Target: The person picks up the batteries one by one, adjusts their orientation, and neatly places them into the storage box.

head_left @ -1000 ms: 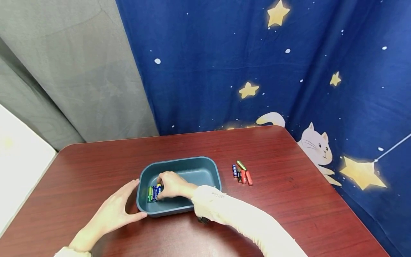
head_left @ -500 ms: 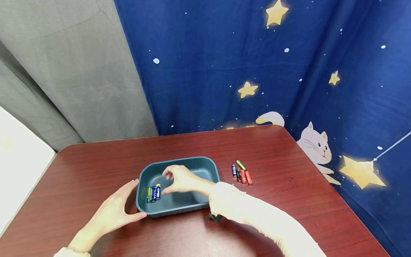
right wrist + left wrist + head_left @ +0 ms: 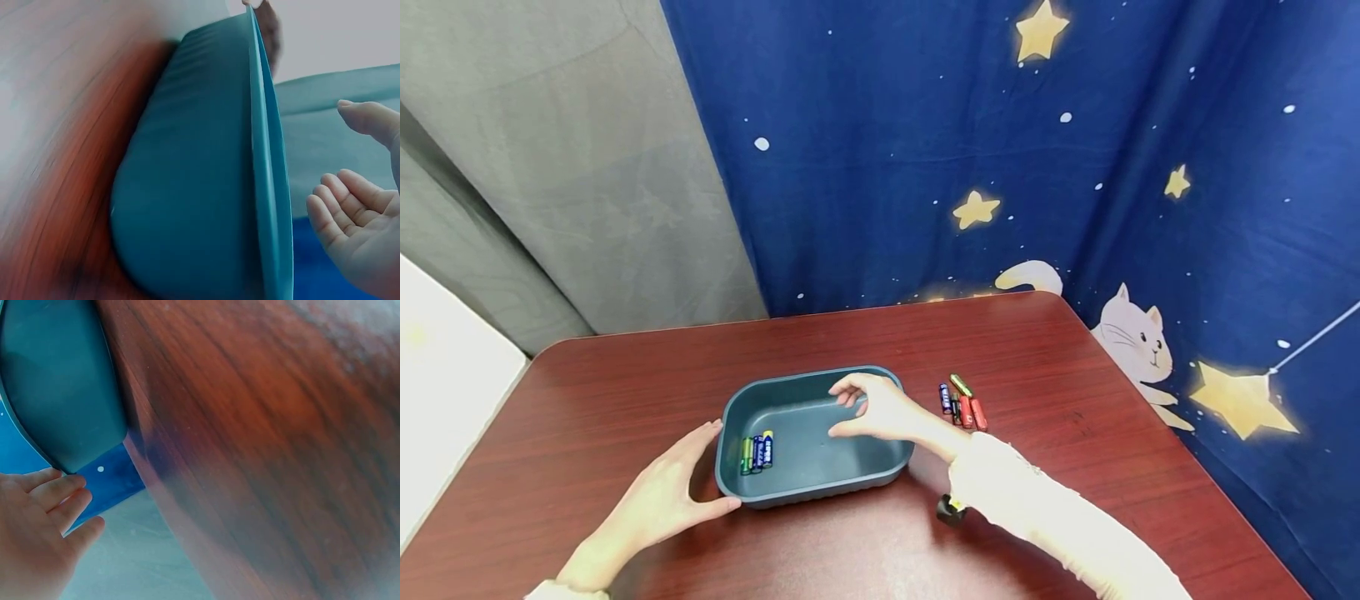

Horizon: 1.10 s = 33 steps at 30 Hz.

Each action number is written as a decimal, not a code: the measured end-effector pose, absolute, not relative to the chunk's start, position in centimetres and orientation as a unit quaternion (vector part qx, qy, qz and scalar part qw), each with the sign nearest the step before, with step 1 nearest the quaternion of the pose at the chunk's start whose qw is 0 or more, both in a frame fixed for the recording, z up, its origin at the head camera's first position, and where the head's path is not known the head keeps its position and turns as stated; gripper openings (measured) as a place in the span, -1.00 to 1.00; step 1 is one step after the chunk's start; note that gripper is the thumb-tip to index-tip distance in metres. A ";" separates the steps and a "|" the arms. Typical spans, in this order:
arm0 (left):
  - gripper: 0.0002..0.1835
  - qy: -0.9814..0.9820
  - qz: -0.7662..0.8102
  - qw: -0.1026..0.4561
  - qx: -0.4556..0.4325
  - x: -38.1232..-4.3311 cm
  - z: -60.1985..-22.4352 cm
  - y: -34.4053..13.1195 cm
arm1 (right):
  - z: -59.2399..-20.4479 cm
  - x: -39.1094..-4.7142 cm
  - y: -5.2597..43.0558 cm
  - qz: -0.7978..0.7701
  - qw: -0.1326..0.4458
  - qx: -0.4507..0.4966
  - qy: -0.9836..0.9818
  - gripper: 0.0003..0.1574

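Note:
A dark teal plastic bin (image 3: 820, 492) stands on the table, and several batteries (image 3: 757, 452), green and blue ones, lie side by side at its left end. My left hand (image 3: 658, 500) rests at the bin's left end, thumb and fingertips against the rim with the fingers fairly straight; the left wrist view shows those fingertips at the bin (image 3: 62, 387) as well. Over the right half of the bin hovers my right hand (image 3: 880, 408), thumb and fingers apart with nothing between them. In the right wrist view, my right hand (image 3: 362, 212) appears beyond the bin's rim (image 3: 269, 162).
To the right of the bin, a loose group of batteries lies on the table (image 3: 1060, 483): a green battery (image 3: 960, 385), a blue battery (image 3: 945, 399), a black one and red batteries (image 3: 978, 414). A blue star-patterned curtain (image 3: 880, 150) hangs behind the table's far edge.
My right hand has let go of the blue and yellow battery at the bin's left end and moved right across the bin. My left hand has stayed at the rim.

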State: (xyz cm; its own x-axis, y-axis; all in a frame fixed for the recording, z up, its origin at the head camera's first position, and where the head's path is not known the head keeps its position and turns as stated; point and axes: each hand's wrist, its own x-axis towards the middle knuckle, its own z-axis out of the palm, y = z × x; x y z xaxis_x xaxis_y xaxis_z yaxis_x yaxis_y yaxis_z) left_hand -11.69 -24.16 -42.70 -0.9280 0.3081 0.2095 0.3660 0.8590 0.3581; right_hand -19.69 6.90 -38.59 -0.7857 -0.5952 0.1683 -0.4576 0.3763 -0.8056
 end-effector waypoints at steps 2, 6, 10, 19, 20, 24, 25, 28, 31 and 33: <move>0.06 -0.961 -0.201 0.073 -0.175 -11.7 -42.7 -24.2 | -38.7 -19.8 7.8 -0.469 0.079 -0.312 0.822 -0.41; 0.06 -0.962 -0.200 0.071 -0.174 -11.7 -42.8 -24.2 | -38.9 -20.1 9.7 -0.478 0.082 -0.307 0.819 -0.42; 0.07 -0.962 -0.197 0.073 -0.173 -11.7 -42.9 -24.3 | -39.4 -20.3 11.9 -0.491 0.080 -0.303 0.813 -0.40; 0.07 -0.962 -0.200 0.073 -0.173 -11.6 -42.9 -24.4 | -40.5 -20.7 16.3 -0.502 0.048 -0.286 0.815 -0.41; 0.07 -0.962 -0.200 0.073 -0.172 -11.6 -42.9 -24.4 | -40.6 -20.7 16.8 -0.502 0.046 -0.283 0.816 -0.42; 0.08 -0.962 -0.199 0.073 -0.172 -11.6 -42.9 -24.3 | -40.9 -20.6 18.5 -0.507 0.048 -0.269 0.818 -0.43; 0.07 -0.962 -0.199 0.074 -0.172 -11.6 -43.0 -24.3 | -41.0 -20.6 19.0 -0.510 0.048 -0.263 0.817 -0.43; 0.07 -0.962 -0.200 0.073 -0.170 -11.6 -43.0 -24.2 | -41.3 -20.6 20.5 -0.519 0.044 -0.252 0.816 -0.42; 0.07 -0.962 -0.200 0.074 -0.170 -11.6 -43.0 -24.2 | -41.6 -20.8 22.0 -0.517 0.034 -0.236 0.822 -0.41; 0.07 -0.962 -0.199 0.074 -0.170 -11.6 -43.1 -24.2 | -41.9 -20.9 23.0 -0.511 0.028 -0.223 0.830 -0.41</move>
State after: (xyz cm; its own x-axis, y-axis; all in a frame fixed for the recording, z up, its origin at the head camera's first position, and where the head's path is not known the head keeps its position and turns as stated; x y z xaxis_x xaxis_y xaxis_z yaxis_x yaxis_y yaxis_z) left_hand -11.62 -24.16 -43.05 -0.9310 0.2977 0.2111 0.3571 0.8627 0.3581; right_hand -20.95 22.98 -41.86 -0.8988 -0.3990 0.1816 -0.3417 0.3783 -0.8603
